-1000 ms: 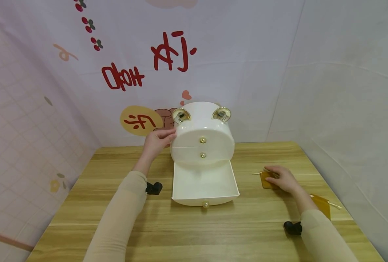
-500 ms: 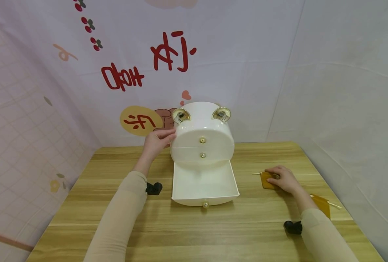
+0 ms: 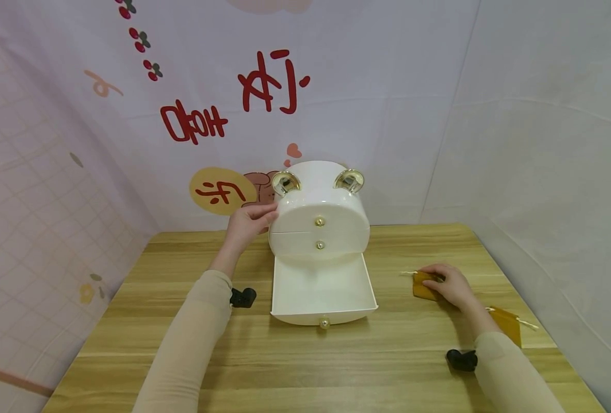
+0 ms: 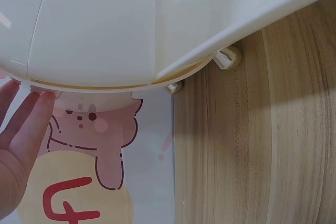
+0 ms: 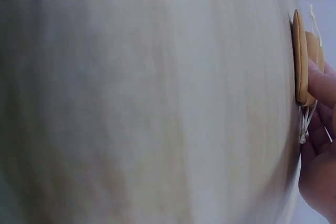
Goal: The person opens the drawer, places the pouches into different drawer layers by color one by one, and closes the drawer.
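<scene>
A white storage box (image 3: 295, 215) with gold knobs and two gold, ear-like rounds on top stands at the back of the table. Its bottom drawer (image 3: 318, 287) is pulled out, with nothing lying in it. My left hand (image 3: 246, 226) rests its fairly straight fingertips against the box's left side; in the left wrist view those fingers (image 4: 31, 124) meet the edge of the white shell. To the right, my right hand (image 3: 450, 284) pinches a mustard-yellow drawstring pouch (image 3: 422, 288) between thumb and fingers. The right wrist view shows the pouch (image 5: 300, 61) edge-on, its white cords hanging out.
A second yellow drawstring pouch (image 3: 506, 326) lies by the right forearm, partly hidden by it. Black wrist-worn pieces (image 3: 242, 297) show beside both sleeves. A printed cloth wall (image 3: 378, 132) stands right behind the wooden table (image 3: 285, 367).
My right hand has drawn the pouch slightly to the right. The left hand, the box and the pulled-out drawer keep their places.
</scene>
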Demonstrator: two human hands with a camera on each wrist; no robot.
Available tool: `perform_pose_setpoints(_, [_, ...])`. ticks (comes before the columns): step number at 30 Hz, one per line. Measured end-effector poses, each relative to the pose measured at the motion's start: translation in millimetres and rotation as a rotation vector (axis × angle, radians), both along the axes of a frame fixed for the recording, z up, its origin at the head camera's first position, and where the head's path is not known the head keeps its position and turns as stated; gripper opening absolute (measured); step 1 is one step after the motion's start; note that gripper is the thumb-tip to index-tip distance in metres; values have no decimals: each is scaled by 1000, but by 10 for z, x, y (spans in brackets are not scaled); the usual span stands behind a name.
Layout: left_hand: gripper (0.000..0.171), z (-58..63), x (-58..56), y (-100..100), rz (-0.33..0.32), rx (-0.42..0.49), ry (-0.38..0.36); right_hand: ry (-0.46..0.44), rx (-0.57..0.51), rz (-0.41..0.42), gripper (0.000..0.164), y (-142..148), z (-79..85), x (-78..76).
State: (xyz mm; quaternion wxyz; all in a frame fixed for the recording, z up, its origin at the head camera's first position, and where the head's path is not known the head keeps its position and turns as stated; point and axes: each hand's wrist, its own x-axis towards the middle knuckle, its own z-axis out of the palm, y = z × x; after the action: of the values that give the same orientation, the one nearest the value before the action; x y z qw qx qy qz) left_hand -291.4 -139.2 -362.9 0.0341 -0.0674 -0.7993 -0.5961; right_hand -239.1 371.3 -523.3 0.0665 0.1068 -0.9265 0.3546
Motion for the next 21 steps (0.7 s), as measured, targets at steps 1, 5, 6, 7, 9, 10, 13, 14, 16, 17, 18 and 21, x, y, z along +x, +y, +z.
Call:
perform_pose_setpoints(1, [33,-2,-2,1,0,-3,1,-12,-14,-13,27,-1,-4,2])
perform_pose_setpoints(5, [34,-11,-2,4,3,-5,6,-43,-35,-74,25,-15,-1,8])
perform_pose_setpoints(6, [34,-12,-1,4,4,-4,8,-44,-36,-91,24,-25,7,11])
perform_pose_setpoints(7, [34,-13,1,3,4,-3,9,-44,-36,-112,24,-39,16,18])
perform_pose_setpoints(9, [33,-14,6,1,4,3,10,-46,-39,-144,24,-67,40,28])
perform_pose_setpoints(10, [33,-13,9,0,5,3,10,-44,-43,-151,24,-84,57,32])
perform_pose_setpoints(13, [34,-12,11,-3,5,5,7,-36,-69,-164,25,-143,106,31])
perform_pose_setpoints(14, [34,-10,11,-3,4,7,6,-33,-82,-159,26,-162,121,24])
perform_pose_setpoints(16, [34,-7,11,-3,4,4,4,-32,-103,-147,28,-206,156,10])
perform_pose_setpoints(17, [34,-5,10,-2,3,3,4,-36,-122,-146,28,-229,170,-1])
perform_pose_setpoints(18, [34,-3,10,-2,3,1,4,-38,-139,-140,29,-255,191,-10])
perform_pose_setpoints(21, [35,3,14,3,3,-7,5,-48,-188,-120,30,-335,266,-36])
